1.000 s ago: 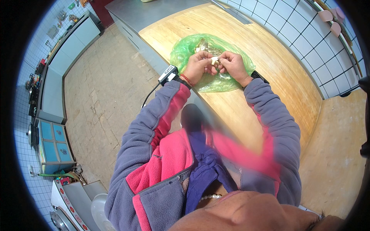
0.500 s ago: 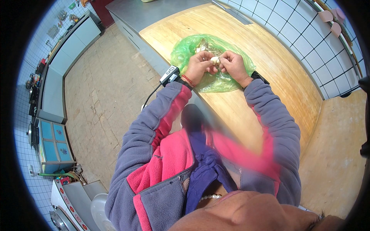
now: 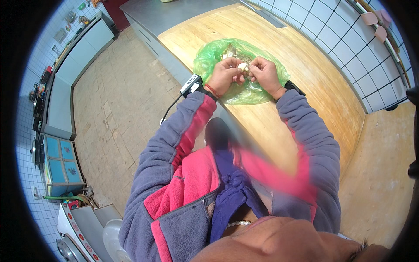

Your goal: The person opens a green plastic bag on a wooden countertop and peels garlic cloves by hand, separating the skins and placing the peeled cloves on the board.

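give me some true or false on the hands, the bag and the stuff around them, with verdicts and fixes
1. The left hand and the right hand are close together over a green bag. True.
2. The left hand holds a red cup. False: it pinches a small white piece.
3. The bag lies on the floor. False: it lies on a wooden counter.
4. A red bracelet sits just behind the left hand. True.
5. The wall beside the counter is plain red. False: it has pale tiles with dark lines between them.
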Available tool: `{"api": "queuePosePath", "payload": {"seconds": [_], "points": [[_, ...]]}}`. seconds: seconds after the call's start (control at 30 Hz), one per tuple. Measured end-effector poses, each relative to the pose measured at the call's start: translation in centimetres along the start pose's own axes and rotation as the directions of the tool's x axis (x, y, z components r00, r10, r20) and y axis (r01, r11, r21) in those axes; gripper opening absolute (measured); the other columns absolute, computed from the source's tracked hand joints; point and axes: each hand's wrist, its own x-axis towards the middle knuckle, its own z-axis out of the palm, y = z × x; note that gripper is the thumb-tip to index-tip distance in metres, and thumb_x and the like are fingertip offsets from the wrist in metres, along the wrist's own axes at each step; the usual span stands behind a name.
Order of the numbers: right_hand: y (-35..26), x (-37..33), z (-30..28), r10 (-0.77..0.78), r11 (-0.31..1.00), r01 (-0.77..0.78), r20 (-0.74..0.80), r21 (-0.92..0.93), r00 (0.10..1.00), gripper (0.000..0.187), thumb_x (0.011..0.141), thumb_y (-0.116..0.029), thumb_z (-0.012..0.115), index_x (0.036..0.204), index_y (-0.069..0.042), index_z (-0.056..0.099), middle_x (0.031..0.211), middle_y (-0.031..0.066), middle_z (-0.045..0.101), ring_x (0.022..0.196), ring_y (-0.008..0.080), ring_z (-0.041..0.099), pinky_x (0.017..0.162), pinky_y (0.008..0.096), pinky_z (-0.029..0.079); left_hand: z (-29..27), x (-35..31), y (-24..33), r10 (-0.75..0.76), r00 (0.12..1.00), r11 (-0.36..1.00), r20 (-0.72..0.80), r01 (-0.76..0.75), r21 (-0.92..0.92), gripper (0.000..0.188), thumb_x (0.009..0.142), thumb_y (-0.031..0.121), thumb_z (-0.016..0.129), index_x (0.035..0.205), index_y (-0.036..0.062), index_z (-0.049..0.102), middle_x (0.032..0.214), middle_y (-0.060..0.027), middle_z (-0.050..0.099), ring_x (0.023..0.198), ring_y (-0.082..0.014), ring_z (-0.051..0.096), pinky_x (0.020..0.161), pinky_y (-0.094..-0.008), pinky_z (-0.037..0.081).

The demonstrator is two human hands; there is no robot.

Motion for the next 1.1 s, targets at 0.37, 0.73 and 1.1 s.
{"api": "queuePosePath", "payload": {"seconds": [0.37,0.73,1.1], "points": [[-0.3,0.2,0.3,-0.268,0.955,0.274,0.072,-0.11,0.961,0.007,0.085,-0.004,0.06,0.089,0.001,0.062,0.074,0.0029,0.061,0.065,0.0073,0.058,0.062,0.0233,0.048,-0.8,0.3,0.4,-0.099,0.985,0.98,0.142,0.121,-0.156,0.018,0.092,0.008,0.051,0.107,-0.0011,0.054,0.082,-0.0115,0.062,0.059,-0.0148,0.058,0.055,-0.026,0.049],[0.6,0.4,-0.4,0.002,1.0,-0.004,0.046,0.03,0.999,0.007,0.09,-0.003,0.055,0.092,0.001,0.06,0.079,0.002,0.063,0.064,0.0039,0.058,0.057,0.0171,0.047,-0.6,0.4,0.5,-0.115,0.98,0.986,0.163,0.133,-0.103,0.019,0.095,0.014,0.047,0.106,0.0007,0.053,0.077,-0.0121,0.062,0.053,-0.0132,0.056,0.049,-0.0246,0.046],[-0.5,0.0,-0.2,-0.03,1.0,0.029,0.068,0.009,0.997,0.007,0.09,-0.007,0.058,0.088,0.0,0.057,0.074,0.0005,0.06,0.059,0.0034,0.053,0.053,0.0178,0.044,-0.5,0.4,0.4,-0.113,0.98,0.993,0.166,0.119,-0.028,0.02,0.096,0.016,0.044,0.103,-0.0002,0.054,0.074,-0.0108,0.061,0.051,-0.0125,0.054,0.047,-0.0243,0.045]]}}
